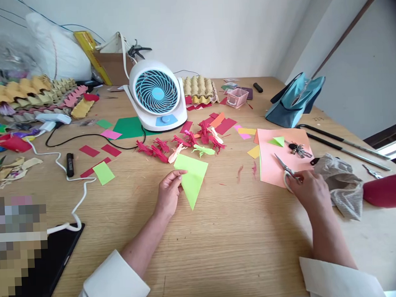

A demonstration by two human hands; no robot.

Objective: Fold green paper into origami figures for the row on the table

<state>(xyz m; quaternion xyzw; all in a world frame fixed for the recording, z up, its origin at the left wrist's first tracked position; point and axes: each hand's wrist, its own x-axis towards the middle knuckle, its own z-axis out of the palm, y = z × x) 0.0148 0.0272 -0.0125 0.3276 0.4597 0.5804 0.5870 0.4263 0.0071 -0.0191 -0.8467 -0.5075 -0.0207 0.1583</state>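
My left hand pinches a lime-green piece of paper by its left edge, above the middle of the table. The paper tapers to a point at the bottom. At the right, my right hand has its fingers closed round the handles of a pair of scissors. The blades point up and left over peach paper sheets. A small green folded scrap and a bunch of keys lie on those sheets. Beyond my left hand are several red paper figures and a green paper figure.
A white and blue fan stands at the back. Egg cartons are behind it. A teal bag, grey cloth and dark red object are at the right. A white cable and marker lie left.
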